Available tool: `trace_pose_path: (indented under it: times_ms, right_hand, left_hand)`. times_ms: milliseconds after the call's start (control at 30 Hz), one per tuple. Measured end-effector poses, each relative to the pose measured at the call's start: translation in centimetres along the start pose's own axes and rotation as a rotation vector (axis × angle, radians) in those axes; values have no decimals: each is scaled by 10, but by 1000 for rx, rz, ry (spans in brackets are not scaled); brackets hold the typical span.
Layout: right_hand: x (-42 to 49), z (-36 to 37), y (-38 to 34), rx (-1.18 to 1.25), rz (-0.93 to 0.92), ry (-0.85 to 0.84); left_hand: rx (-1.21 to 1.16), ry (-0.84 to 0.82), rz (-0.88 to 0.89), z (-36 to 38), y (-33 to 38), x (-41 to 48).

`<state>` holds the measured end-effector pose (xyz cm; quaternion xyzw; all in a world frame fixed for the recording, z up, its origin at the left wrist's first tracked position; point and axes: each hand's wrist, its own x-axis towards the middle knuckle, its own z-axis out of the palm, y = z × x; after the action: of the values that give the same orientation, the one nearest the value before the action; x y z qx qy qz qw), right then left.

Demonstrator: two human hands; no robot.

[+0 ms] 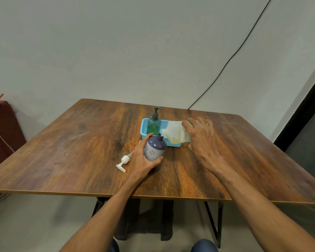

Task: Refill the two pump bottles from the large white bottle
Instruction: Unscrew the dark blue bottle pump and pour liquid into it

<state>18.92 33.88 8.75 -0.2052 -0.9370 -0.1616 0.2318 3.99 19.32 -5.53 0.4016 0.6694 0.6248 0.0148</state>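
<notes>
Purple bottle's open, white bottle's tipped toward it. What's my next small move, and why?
Probably tip the large white bottle a little further with your right hand so it pours: its mouth sits at the open neck of the purple bottle, which your left hand grips, and the pump lies aside on the table.

large white bottle: rear half hidden under the right hand; label print too small to read.
purple pump bottle: left side and base covered by the left hand.
basket: near wall partly hidden behind both bottles.
green pump bottle: base out of sight inside the basket.
table: left and right corners cut off by the picture edges.
</notes>
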Motion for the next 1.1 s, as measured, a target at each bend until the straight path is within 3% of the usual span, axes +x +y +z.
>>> trace_pose_path:
  times_ms: [1100]
  right_hand:
    - [1,1,2,-20,-17,24]
  left_hand:
    - [21,4,3,-1,7,-2]
